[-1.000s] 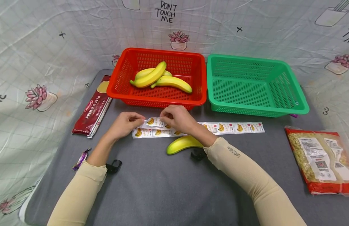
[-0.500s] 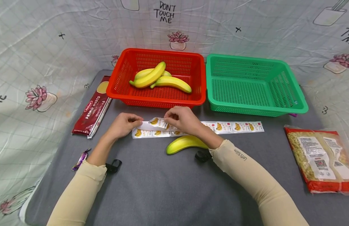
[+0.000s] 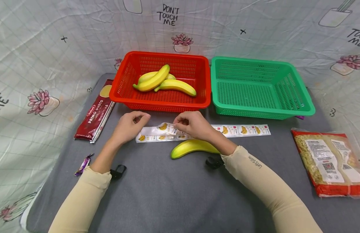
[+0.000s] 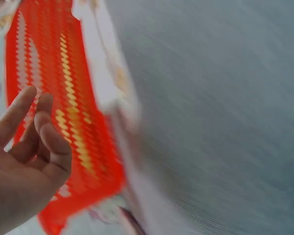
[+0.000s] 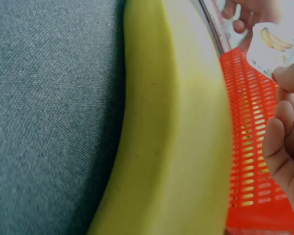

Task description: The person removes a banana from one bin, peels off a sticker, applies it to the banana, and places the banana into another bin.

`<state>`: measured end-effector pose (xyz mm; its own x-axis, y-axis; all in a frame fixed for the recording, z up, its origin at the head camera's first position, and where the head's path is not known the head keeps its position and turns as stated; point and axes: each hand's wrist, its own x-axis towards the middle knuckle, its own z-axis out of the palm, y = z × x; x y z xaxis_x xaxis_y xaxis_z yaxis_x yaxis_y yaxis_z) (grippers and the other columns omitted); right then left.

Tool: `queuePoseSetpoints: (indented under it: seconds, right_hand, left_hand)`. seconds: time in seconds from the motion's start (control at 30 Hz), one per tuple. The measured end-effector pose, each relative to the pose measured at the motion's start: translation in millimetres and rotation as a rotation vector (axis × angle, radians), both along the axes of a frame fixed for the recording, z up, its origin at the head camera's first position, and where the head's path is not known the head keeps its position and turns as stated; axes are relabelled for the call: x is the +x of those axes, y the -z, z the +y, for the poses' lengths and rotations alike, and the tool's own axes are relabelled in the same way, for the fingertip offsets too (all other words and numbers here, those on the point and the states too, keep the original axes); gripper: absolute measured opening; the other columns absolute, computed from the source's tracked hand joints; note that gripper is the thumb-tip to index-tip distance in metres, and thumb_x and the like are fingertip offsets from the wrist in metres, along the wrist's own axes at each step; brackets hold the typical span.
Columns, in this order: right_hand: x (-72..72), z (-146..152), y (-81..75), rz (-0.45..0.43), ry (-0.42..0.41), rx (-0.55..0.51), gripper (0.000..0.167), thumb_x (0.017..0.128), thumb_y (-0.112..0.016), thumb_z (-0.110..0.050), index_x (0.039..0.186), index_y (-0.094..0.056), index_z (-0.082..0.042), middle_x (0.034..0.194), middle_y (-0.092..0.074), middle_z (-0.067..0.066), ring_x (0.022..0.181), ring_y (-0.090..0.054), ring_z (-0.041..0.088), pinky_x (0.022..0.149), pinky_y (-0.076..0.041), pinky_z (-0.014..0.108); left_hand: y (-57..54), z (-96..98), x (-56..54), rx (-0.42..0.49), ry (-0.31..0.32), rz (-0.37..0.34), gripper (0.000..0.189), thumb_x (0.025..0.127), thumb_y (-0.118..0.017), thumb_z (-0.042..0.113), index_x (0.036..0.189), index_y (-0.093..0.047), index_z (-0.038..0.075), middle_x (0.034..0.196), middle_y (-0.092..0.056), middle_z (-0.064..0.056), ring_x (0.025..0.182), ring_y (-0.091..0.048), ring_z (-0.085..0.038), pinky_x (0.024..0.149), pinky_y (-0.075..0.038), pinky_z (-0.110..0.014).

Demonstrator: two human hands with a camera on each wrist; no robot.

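A: What are we doing right now?

B: We look to be peeling a sticker (image 3: 165,128). Our right hand (image 3: 195,125) pinches its right end, over the left part of the strip (image 3: 232,130).

A: Is it all the way off?

B: We can't tell. We can't see all of what is under it.

A: And our left hand (image 3: 129,127)?

B: It holds nothing that we can see. It is to the left of the sticker, apart from it, with its fingers loosely bent.

A: Where is the banana (image 3: 191,147)?

B: On the table (image 3: 156,194), just on the near side of the strip. Our right arm (image 3: 223,142) hides its right end. Three more bananas (image 3: 178,86) lie in the red basket (image 3: 159,106) on the far side.

A: What does our next move need?

B: We think a soft pinch and a slow lift, so the sticker doesn't curl. Our left hand is free to hold down the strip.
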<state>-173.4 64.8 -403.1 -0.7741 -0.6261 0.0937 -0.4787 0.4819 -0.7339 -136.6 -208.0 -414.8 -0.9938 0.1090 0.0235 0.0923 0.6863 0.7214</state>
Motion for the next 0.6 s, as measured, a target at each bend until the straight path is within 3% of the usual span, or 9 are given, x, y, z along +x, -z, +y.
queuePoseSetpoints:
  seconds: [0.2, 0.3, 0.43, 0.6]
  right_hand:
    - [4.2, 7.2, -6.8, -0.047, -0.003, 0.034, 0.006, 0.095, -0.072, -0.018, 0.094, -0.077, -0.014, 0.08, -0.069, -0.002, 0.069, -0.056, 0.013, 0.064, -0.046, 0.025]
    - [5.7, 9.1, -8.0, -0.057, -0.002, 0.049, 0.006, 0.095, -0.072, -0.018, 0.095, -0.077, -0.014, 0.079, -0.069, -0.002, 0.07, -0.056, 0.014, 0.063, -0.046, 0.025]
    - [7.4, 11.6, -8.7, -0.054, 0.007, 0.062, 0.006, 0.095, -0.073, -0.019, 0.095, -0.077, -0.014, 0.08, -0.069, -0.002, 0.071, -0.056, 0.014, 0.063, -0.045, 0.025]
    - [9.1, 17.4, -11.9, -0.017, 0.016, 0.077, 0.008, 0.095, -0.073, -0.021, 0.099, -0.076, -0.014, 0.082, -0.067, -0.002, 0.072, -0.055, 0.015, 0.063, -0.043, 0.025]
  left_hand:
    - [-22.6, 34.3, 5.1, -0.026, 0.159, -0.067, 0.048, 0.093, -0.07, 0.044, 0.127, -0.068, 0.01, 0.119, -0.07, -0.009, 0.103, -0.06, -0.027, 0.088, -0.049, -0.041]
    - [-28.1, 46.8, 6.5, -0.075, 0.213, -0.052, 0.037, 0.092, -0.073, 0.038, 0.116, -0.071, 0.011, 0.109, -0.072, -0.007, 0.098, -0.062, -0.026, 0.086, -0.049, -0.038]
    - [-31.5, 55.4, 7.5, -0.108, 0.241, -0.007, 0.012, 0.093, -0.073, 0.024, 0.097, -0.074, 0.012, 0.085, -0.069, -0.001, 0.074, -0.057, -0.018, 0.07, -0.046, -0.032]
    - [-32.8, 60.0, 6.5, -0.097, 0.251, 0.007, 0.008, 0.094, -0.073, 0.019, 0.093, -0.075, 0.012, 0.074, -0.064, 0.0, 0.064, -0.05, -0.014, 0.062, -0.041, -0.029]
